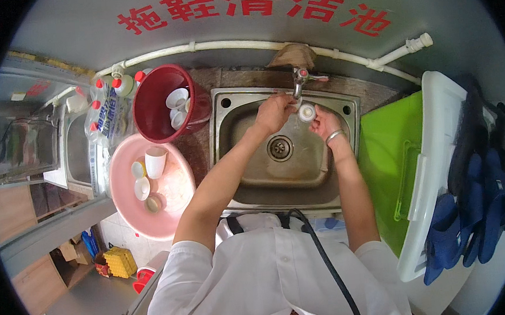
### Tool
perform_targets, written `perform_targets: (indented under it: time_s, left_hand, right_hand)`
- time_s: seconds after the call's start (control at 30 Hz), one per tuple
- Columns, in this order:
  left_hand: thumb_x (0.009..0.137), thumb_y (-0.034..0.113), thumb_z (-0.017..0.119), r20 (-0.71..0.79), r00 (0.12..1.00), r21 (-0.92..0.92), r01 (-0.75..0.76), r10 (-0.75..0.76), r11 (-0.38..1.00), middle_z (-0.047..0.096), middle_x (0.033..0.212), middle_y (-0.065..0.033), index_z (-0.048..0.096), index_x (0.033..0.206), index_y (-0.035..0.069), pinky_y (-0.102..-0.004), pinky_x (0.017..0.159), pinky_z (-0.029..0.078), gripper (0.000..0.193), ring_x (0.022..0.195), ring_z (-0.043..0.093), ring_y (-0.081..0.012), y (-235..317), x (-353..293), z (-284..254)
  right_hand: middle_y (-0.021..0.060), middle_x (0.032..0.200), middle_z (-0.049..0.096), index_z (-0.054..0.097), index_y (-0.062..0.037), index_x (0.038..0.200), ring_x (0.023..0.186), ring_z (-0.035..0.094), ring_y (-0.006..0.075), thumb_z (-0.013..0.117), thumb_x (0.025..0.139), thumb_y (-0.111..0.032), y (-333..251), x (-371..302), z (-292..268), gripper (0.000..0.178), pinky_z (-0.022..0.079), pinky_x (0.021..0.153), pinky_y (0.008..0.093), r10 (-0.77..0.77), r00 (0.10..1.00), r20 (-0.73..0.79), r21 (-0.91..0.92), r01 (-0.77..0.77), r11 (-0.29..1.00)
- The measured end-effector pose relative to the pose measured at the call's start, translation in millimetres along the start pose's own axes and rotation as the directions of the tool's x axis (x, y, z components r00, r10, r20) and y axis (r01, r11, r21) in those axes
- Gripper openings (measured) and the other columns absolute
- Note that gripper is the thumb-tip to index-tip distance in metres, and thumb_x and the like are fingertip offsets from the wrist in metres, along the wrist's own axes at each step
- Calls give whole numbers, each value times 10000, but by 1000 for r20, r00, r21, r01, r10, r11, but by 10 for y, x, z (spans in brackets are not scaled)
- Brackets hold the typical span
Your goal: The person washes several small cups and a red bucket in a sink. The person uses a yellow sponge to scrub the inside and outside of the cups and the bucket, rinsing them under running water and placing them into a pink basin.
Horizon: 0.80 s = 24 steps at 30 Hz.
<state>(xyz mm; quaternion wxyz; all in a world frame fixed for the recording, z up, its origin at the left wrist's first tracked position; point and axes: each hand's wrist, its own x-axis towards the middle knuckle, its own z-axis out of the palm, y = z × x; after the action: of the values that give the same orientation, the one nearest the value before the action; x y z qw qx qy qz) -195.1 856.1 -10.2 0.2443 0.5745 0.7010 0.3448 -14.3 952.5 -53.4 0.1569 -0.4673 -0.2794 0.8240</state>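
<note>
Over the steel sink (223, 159), my right hand (325, 124) grips a small white cup (307, 113) just below the tap (300, 81). The cup's round opening faces up toward me. My left hand (276, 112) reaches in beside the spout, its fingers closed together close to the cup. Something pale shows at those fingertips, too small to make out. Beneath both hands lies the round drain (280, 148).
Left of the sink stands a dark red bucket (143, 106) with white cups (177, 98). Nearer is a pink basin (125, 195) holding a white mug (156, 162) and small cups. Bottles (108, 109) stand behind. Rightward are a green board (390, 165), a white rack (433, 145) and blue slippers (472, 200).
</note>
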Motion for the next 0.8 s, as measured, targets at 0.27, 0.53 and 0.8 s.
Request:
perform_targets:
  time_s: [0.27, 0.53, 0.8]
  left_hand:
    - [787, 191, 640, -18, 999, -54, 36, -37, 998, 586, 951, -76, 642, 866, 79, -341, 768, 447, 137, 895, 559, -244, -132, -262, -137]
    - [831, 287, 628, 613, 690, -756, 654, -384, -31, 588, 1031, 11, 585, 1055, 109, -333, 846, 422, 289, 981, 512, -128, -69, -841, -1184]
    - [726, 196, 638, -410, 875, 345, 411, -259, 844, 614, 864, -122, 675, 811, 19, -339, 701, 460, 200, 829, 586, -219, -473, -1188, -2763]
  right_hand:
    - [12, 737, 532, 545, -93, 869, 596, 458, 137, 545, 873, -303, -3, -1, 56, 210, 431, 630, 330, 65, 996, 57, 112, -71, 991]
    - [8, 553, 476, 555, -74, 749, 405, 395, 115, 594, 856, -252, 201, 91, 140, 211, 385, 397, 289, 385, 920, -79, -592, -354, 724]
    - [-15, 652, 547, 595, -16, 835, 575, 485, 56, 582, 852, -191, -649, -733, 2493, 176, 415, 549, 215, -169, 795, 582, -660, 584, 473]
